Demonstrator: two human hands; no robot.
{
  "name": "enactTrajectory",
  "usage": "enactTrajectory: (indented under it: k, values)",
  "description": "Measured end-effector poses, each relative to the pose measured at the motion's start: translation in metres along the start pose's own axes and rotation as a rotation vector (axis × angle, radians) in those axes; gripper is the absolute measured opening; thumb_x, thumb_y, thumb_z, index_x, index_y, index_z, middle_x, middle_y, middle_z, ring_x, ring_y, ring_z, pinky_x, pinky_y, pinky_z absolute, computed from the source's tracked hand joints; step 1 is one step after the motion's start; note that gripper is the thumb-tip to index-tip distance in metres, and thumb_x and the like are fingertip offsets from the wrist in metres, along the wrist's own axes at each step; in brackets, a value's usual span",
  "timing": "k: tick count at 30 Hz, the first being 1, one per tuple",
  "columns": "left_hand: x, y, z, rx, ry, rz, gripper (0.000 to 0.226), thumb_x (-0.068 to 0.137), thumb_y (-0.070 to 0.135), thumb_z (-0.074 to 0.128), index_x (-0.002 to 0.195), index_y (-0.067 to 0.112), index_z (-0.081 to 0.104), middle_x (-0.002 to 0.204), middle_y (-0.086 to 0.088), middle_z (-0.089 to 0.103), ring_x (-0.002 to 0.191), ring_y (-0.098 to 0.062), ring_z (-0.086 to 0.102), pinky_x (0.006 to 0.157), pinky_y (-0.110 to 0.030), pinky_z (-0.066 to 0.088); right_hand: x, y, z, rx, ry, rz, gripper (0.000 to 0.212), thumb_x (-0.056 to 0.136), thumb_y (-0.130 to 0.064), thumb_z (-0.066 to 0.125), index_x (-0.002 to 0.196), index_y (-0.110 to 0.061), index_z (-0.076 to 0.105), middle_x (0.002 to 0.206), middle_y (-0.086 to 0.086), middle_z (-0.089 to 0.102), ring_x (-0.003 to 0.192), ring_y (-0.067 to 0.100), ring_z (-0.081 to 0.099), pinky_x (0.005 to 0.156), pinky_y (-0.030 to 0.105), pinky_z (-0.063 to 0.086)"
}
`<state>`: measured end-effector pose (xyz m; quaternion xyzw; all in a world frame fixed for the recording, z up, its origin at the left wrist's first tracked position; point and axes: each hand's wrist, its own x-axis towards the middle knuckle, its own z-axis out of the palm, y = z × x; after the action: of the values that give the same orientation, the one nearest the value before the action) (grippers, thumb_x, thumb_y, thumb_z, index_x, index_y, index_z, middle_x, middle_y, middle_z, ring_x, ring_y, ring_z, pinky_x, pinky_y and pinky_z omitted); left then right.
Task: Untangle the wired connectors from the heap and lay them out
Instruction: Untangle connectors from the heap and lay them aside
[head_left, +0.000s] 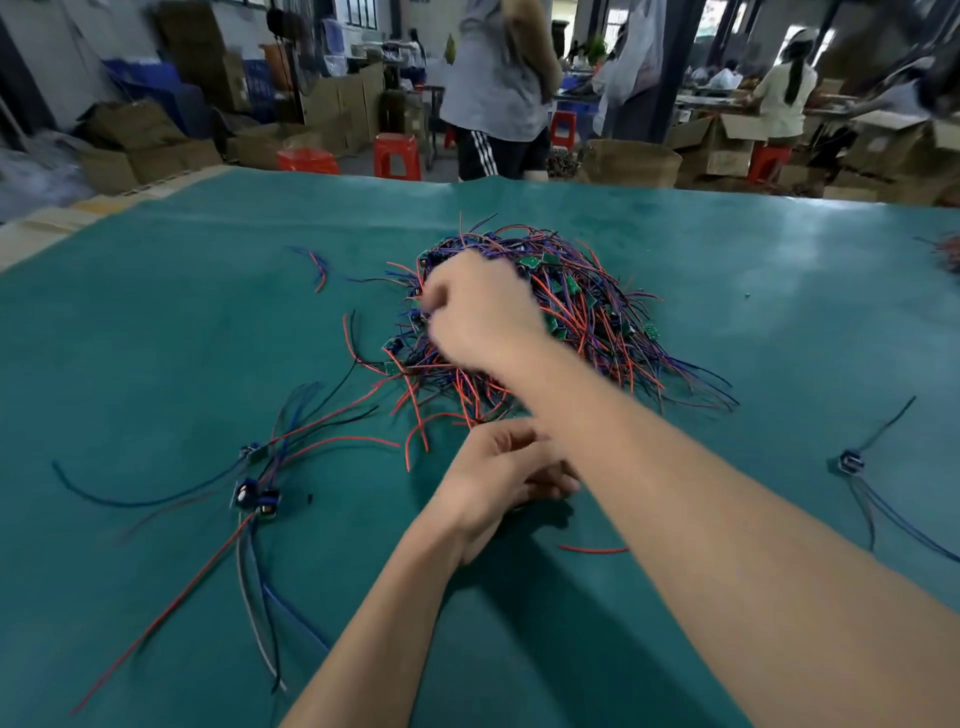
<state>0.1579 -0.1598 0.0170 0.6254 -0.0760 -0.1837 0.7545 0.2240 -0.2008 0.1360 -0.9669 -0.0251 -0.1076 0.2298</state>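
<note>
The heap (550, 322) of red, blue and black wired connectors sits at the middle of the green mat (779, 312), toward 12 o'clock from the person. The right hand (478, 306) reaches across onto its 9 o'clock side, fingers curled down into the tangle as if pinching a piece (motion blur hides exactly which wire or connector it has). The left hand (506, 467) rests at the heap's 6 o'clock edge, fingers loosely curled; I cannot tell whether it holds anything, since the right forearm crosses over it.

Already laid out: a small cluster of connectors (257, 496) at 8 o'clock with leads fanned toward the near edge, and a single connector (851, 461) at 3 o'clock.

To do this pull well, I judge the right hand should grip the connector body rather than a loose lead, and lift slowly up and toward 9 o'clock. The left hand would best press the heap's near edge flat so the mass does not drag along. If wires snag, shake gently instead of yanking.
</note>
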Motion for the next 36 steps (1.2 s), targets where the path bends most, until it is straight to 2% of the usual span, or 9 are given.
enactTrajectory:
  k: [2, 6, 9, 13, 17, 19, 25, 29, 36]
  values:
    - [0.002, 0.003, 0.004, -0.052, -0.088, 0.031, 0.014, 0.097, -0.001, 0.053, 0.098, 0.004, 0.067, 0.083, -0.009, 0.070, 0.072, -0.017, 0.066, 0.073, -0.025, 0.054, 0.019, 0.034, -0.013, -0.126, 0.115, 0.068, 0.035, 0.088, -0.009, 0.062, 0.120, -0.022, 0.068, 0.125, 0.016, 0.065, 0.109, 0.037, 0.065, 0.087, 0.040, 0.053]
    - [0.000, 0.004, 0.003, -0.064, -0.117, 0.054, 0.015, 0.096, -0.001, 0.055, 0.092, 0.004, 0.069, 0.080, -0.013, 0.071, 0.065, -0.016, 0.065, 0.064, -0.021, 0.050, 0.037, 0.084, -0.012, -0.205, -0.083, 0.122, 0.039, 0.092, -0.019, 0.067, 0.130, -0.025, 0.062, 0.133, 0.013, 0.061, 0.118, 0.037, 0.061, 0.099, 0.043, 0.052]
    - [0.000, 0.005, 0.002, -0.060, -0.120, 0.050, 0.016, 0.096, 0.000, 0.055, 0.092, 0.004, 0.069, 0.080, -0.013, 0.072, 0.066, -0.016, 0.065, 0.064, -0.020, 0.051, 0.035, 0.096, -0.014, -0.140, -0.074, 0.076, 0.035, 0.085, -0.024, 0.080, 0.118, -0.031, 0.070, 0.124, 0.010, 0.067, 0.110, 0.034, 0.065, 0.098, 0.044, 0.054]
    - [0.000, 0.006, 0.003, -0.075, -0.108, 0.046, 0.016, 0.097, 0.003, 0.055, 0.091, 0.005, 0.070, 0.081, -0.014, 0.072, 0.066, -0.016, 0.066, 0.063, -0.020, 0.051, 0.017, 0.104, -0.030, 0.011, 0.168, -0.011, 0.035, 0.082, -0.020, 0.081, 0.114, -0.031, 0.072, 0.102, -0.004, 0.071, 0.097, 0.027, 0.067, 0.093, 0.038, 0.054]
    - [0.000, 0.007, 0.005, -0.097, -0.095, 0.026, 0.019, 0.102, 0.014, 0.052, 0.096, 0.004, 0.067, 0.080, -0.015, 0.073, 0.064, -0.017, 0.067, 0.061, -0.020, 0.052, -0.039, 0.105, -0.043, 0.362, 0.475, -0.113, 0.042, 0.080, -0.007, 0.079, 0.113, -0.030, 0.068, 0.091, -0.014, 0.071, 0.074, 0.007, 0.067, 0.081, 0.027, 0.056]
    - [-0.001, 0.009, 0.006, -0.119, -0.088, 0.023, 0.024, 0.104, 0.019, 0.047, 0.101, 0.005, 0.066, 0.080, -0.015, 0.073, 0.065, -0.019, 0.068, 0.063, -0.022, 0.053, -0.071, 0.105, -0.037, 0.522, 0.536, -0.169, 0.039, 0.079, -0.002, 0.076, 0.105, -0.030, 0.068, 0.091, -0.012, 0.075, 0.077, 0.006, 0.070, 0.079, 0.024, 0.056]
    - [0.002, 0.007, 0.006, -0.211, -0.072, 0.007, 0.032, 0.105, 0.030, 0.040, 0.102, 0.017, 0.070, 0.073, -0.011, 0.066, 0.059, -0.021, 0.064, 0.062, -0.030, 0.051, -0.136, 0.125, 0.030, 0.269, 0.515, -0.268, 0.041, 0.080, 0.014, 0.066, 0.112, -0.010, 0.073, 0.105, -0.002, 0.076, 0.098, 0.013, 0.073, 0.090, 0.028, 0.055]
    - [0.002, 0.004, 0.003, -0.209, -0.088, 0.093, 0.022, 0.101, 0.016, 0.050, 0.105, 0.018, 0.072, 0.090, -0.010, 0.067, 0.073, -0.021, 0.063, 0.069, -0.031, 0.051, -0.132, 0.124, 0.034, 0.464, 0.470, -0.191, 0.036, 0.086, 0.003, 0.056, 0.112, -0.017, 0.071, 0.107, -0.016, 0.075, 0.105, -0.009, 0.067, 0.092, 0.009, 0.047]
    - [0.003, 0.003, -0.003, -0.244, -0.099, 0.126, 0.021, 0.088, 0.004, 0.062, 0.106, 0.012, 0.072, 0.101, -0.006, 0.073, 0.081, -0.013, 0.066, 0.075, -0.028, 0.055, -0.128, 0.121, 0.040, 0.588, 0.530, -0.097, 0.027, 0.085, 0.004, 0.071, 0.098, -0.019, 0.074, 0.092, -0.018, 0.076, 0.091, -0.002, 0.072, 0.084, 0.017, 0.055]
